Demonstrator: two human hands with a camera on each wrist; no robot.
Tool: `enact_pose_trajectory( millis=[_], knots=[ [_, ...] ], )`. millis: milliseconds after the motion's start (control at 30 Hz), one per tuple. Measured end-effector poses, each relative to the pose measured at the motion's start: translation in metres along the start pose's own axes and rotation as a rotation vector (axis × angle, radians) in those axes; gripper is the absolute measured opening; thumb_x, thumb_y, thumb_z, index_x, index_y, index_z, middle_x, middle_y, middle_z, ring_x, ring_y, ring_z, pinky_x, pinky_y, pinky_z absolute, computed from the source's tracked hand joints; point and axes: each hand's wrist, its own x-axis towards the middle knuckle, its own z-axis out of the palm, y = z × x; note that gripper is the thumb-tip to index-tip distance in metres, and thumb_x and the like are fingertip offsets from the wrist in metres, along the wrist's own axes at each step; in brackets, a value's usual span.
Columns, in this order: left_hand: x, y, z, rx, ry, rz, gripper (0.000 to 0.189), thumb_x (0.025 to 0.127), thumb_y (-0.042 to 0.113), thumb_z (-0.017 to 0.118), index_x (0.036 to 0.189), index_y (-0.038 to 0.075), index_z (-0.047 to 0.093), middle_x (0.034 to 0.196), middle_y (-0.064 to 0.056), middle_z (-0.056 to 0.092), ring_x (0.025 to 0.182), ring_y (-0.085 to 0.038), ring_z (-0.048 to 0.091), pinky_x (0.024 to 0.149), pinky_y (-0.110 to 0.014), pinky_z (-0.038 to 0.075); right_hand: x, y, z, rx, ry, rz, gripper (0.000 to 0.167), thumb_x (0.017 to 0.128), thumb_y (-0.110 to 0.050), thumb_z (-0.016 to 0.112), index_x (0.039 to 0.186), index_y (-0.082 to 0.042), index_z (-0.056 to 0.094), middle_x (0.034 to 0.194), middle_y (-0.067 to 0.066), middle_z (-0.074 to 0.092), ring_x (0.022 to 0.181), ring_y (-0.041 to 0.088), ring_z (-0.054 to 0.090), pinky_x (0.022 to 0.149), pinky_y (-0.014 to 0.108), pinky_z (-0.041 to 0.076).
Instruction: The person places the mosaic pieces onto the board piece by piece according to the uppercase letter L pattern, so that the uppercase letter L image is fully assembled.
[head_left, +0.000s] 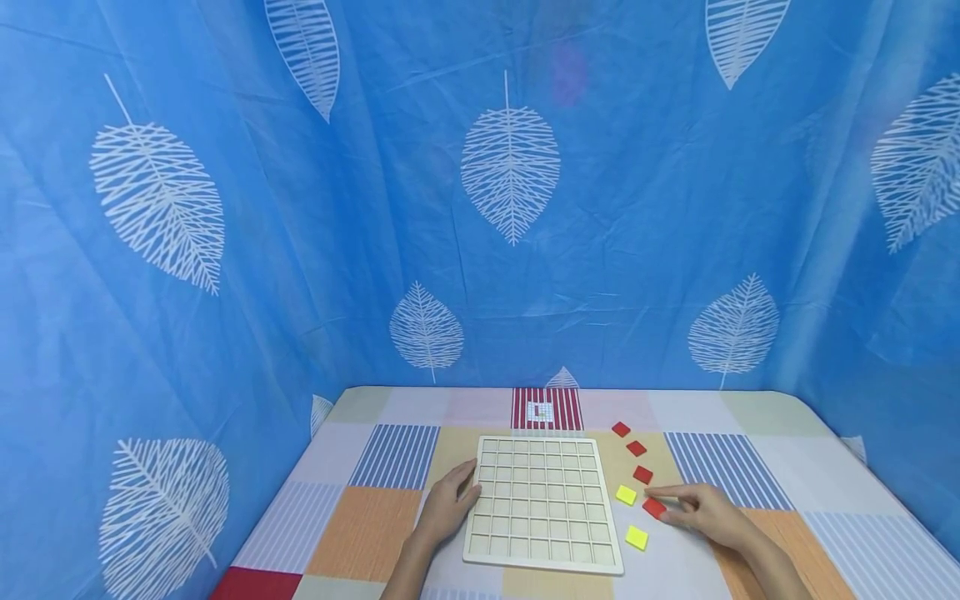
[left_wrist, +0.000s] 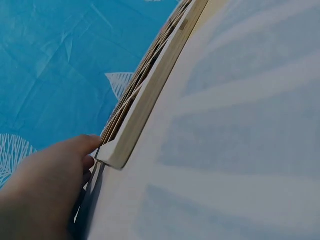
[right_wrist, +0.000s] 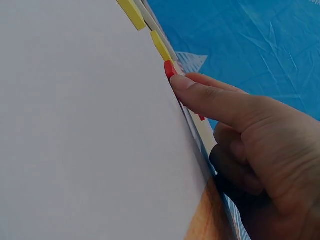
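A pale grid board with rows of square cells lies flat on the table. My left hand rests at its left edge, thumb tip on the rim and the other fingers alongside. To the right of the board, my right hand pinches a red square tile between thumb and index finger, low over the cloth. In the right wrist view that tile shows at the thumb tip, with the remaining fingers curled under. Two yellow tiles, one upper and one lower, lie between board and right hand.
Three more red tiles, far, middle and near, lie beyond the right hand. A small printed grid card sits behind the board. Blue curtains with white leaves surround the patchwork tablecloth.
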Motion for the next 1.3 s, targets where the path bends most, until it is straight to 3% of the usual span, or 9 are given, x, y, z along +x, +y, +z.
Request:
enact_pose_trajectory(
  millis=[467, 700, 800, 1100, 1300],
  knots=[
    [-0.001, 0.001, 0.001, 0.040, -0.003, 0.013, 0.049, 0.091, 0.029, 0.055, 0.133, 0.006, 0.048, 0.135, -0.010, 0.048, 0.125, -0.027, 0.043, 0.104, -0.043, 0.036, 0.000, -0.001, 0.005, -0.047, 0.075, 0.058, 0.035, 0.077, -0.034, 0.074, 0.104, -0.013, 0.069, 0.054, -0.004, 0.034, 0.048, 0.005, 0.032, 0.041, 0.021, 0.030],
    [-0.001, 0.000, 0.002, 0.049, 0.013, 0.032, 0.047, 0.090, 0.027, 0.057, 0.131, 0.004, 0.050, 0.134, -0.011, 0.049, 0.125, -0.028, 0.044, 0.104, -0.044, 0.035, 0.008, -0.021, 0.009, -0.083, 0.200, 0.122, 0.041, 0.070, -0.039, 0.078, 0.102, -0.014, 0.068, 0.054, -0.004, 0.033, 0.046, 0.006, 0.029, 0.039, 0.017, 0.025],
    [-0.001, 0.001, 0.003, 0.051, 0.017, 0.027, 0.047, 0.090, 0.026, 0.057, 0.131, 0.004, 0.050, 0.134, -0.011, 0.049, 0.124, -0.028, 0.044, 0.104, -0.044, 0.035, 0.017, -0.039, 0.013, -0.106, 0.273, 0.085, 0.040, 0.068, -0.037, 0.079, 0.100, -0.015, 0.069, 0.053, -0.004, 0.032, 0.046, 0.007, 0.027, 0.038, 0.018, 0.023],
    [0.000, 0.003, 0.002, 0.047, 0.023, 0.015, 0.046, 0.090, 0.025, 0.057, 0.130, 0.004, 0.052, 0.134, -0.011, 0.049, 0.124, -0.028, 0.044, 0.103, -0.044, 0.036, 0.058, -0.088, 0.042, -0.150, 0.415, -0.129, 0.030, 0.070, -0.027, 0.080, 0.096, -0.018, 0.069, 0.049, -0.009, 0.027, 0.044, 0.004, 0.021, 0.037, 0.018, 0.019],
    [0.001, 0.002, 0.001, 0.051, 0.012, 0.008, 0.046, 0.090, 0.025, 0.057, 0.130, 0.004, 0.051, 0.134, -0.010, 0.049, 0.124, -0.028, 0.044, 0.103, -0.044, 0.036, 0.090, -0.112, 0.065, -0.110, 0.455, -0.143, 0.034, 0.070, -0.031, 0.080, 0.098, -0.016, 0.070, 0.049, -0.008, 0.027, 0.045, 0.005, 0.021, 0.038, 0.019, 0.016]
  ],
)
